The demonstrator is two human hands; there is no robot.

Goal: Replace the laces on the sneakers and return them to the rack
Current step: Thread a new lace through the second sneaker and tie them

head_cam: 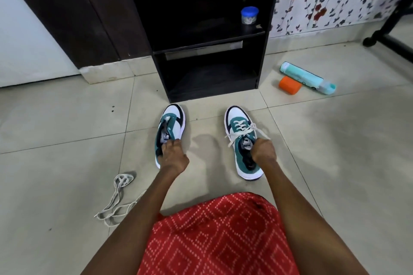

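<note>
Head camera, looking down: two green-and-white Puma sneakers sit side by side just in front of a black shoe rack [207, 69], toes pointing toward it. The left hand [173, 155] has its fingers curled into the opening of the left sneaker [173, 124] and grips it at the tongue; this shoe shows no lace and leans to one side. The right hand [262, 152] is likewise curled, gripping the collar of the right sneaker [239, 131], which is threaded with a white lace [242, 133] tied in a bow. Whether the soles touch the tiled floor [67, 140] cannot be told. A loose grey-white lace [117, 194] lies in a tangle on the tiles near left, apart from both shoes. On the rack's middle shelf stands a small jar with a blue lid [249, 15]. To the right of the rack, a mint-green bottle [306, 77] lies on its side with an orange cylinder [289, 86] just beside it. Red patterned cloth [214, 236] covers the person's lap at the near edge.
</note>
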